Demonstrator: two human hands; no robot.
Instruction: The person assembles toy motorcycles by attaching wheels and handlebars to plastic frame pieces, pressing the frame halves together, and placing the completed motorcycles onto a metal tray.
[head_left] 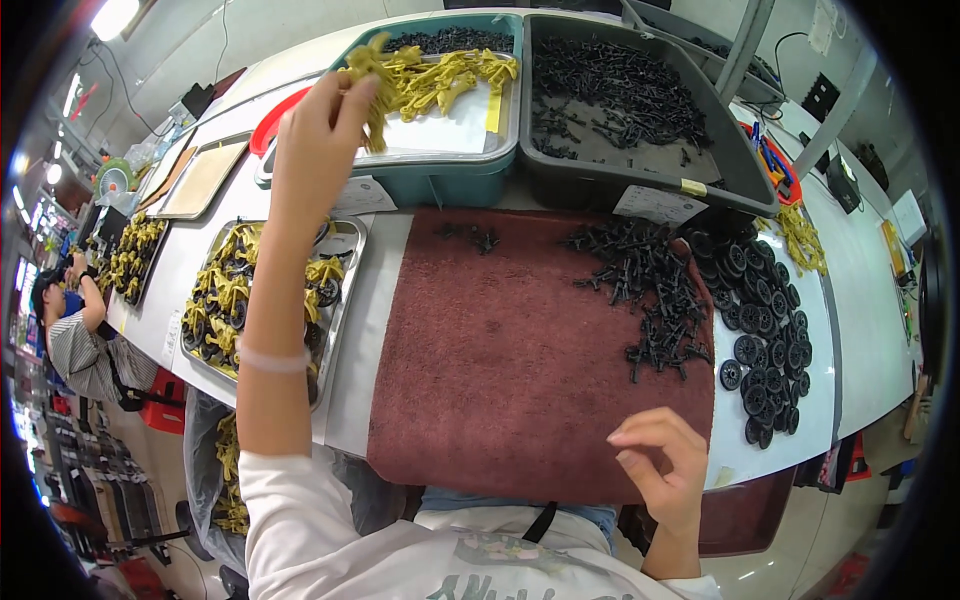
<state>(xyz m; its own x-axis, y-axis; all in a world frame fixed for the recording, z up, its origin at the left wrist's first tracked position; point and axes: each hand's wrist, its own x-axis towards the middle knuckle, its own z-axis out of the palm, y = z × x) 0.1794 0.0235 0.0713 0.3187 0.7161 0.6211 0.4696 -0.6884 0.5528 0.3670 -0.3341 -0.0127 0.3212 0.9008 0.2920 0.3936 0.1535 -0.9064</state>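
From my remote seat I take the mat, a dark red cloth with a rough, towel-like nap, as my landmark. Beyond its left back corner stands the teal bin, smooth plastic, with small black pieces showing at its far end; across its top sits a shallow tray lined with a white sheet and bearing a heap of knobbly yellow parts. Straight behind the mat's right half is the grey bin, deep and plain-walled, strewn with more of those spindly black pieces, thickest toward its back. Left of the mat, a shiny metal tray is crowded with yellow bodies joined to black wheels. A tangle of black stems covers the mat's back right corner, and a smaller clump lies near its back left. Just right of the mat, round spoked wheels pile up on the white table. My left hand is raised beyond the mat's left back corner, thumb and fingers pinched around a yellow piece above the lined tray; blur keeps me from telling whether it is one or several. My right hand hovers over the mat's front right, fingers loosely curled, thumb and forefinger apart, nothing visible between them.
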